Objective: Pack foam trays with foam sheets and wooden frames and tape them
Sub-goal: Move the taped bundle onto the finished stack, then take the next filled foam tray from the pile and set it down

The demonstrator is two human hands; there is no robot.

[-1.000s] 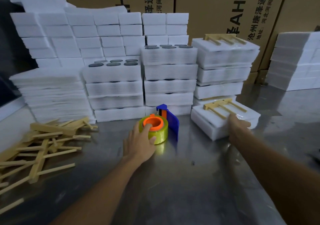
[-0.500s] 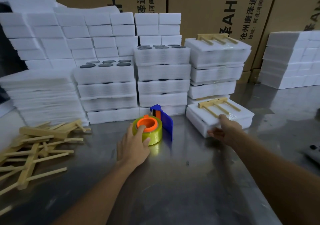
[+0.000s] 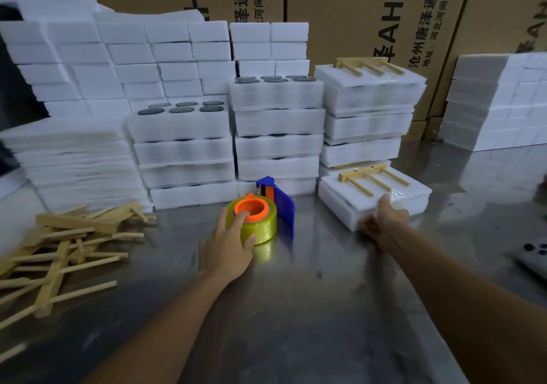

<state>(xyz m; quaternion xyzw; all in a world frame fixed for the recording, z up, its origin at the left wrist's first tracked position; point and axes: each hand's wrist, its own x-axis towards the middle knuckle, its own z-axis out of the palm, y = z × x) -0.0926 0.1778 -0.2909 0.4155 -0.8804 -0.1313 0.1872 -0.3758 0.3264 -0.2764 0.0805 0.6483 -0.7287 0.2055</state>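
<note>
The person's left hand (image 3: 229, 243) rests on the yellowish roll of clear packing tape (image 3: 257, 224), which sits in a blue plastic dispenser with an orange core (image 3: 278, 203) on the reflective metal table (image 3: 296, 309). The fingers are spread and lightly bent over the roll: the fingertips (image 3: 241, 216) reach the orange core, and the thumb lies against the near side of the roll. The roll stands on the table, near the centre, just in front of the stacked trays.

The right hand (image 3: 384, 221) grips the near corner of the packed white foam tray (image 3: 349, 203), which lies flat on the table to the right of the dispenser. The thumb lies on the top face where clear film covers it; the fingers curl under the front edge. A light wooden comb-shaped frame (image 3: 370, 178) lies on top of this tray, under the film.

Behind the dispenser stand two stacks of white foam trays with dark round discs (image 3: 183, 107) set in their top recesses. To their right is a stack of finished wrapped trays (image 3: 370, 117), topped by another wooden frame. At far left sits a pile of thin white foam sheets (image 3: 74, 161), with loose wooden frames (image 3: 65, 241) heaped in front of it. White foam blocks (image 3: 118, 55) and brown printed cardboard cartons (image 3: 340, 5) fill the background.
</note>
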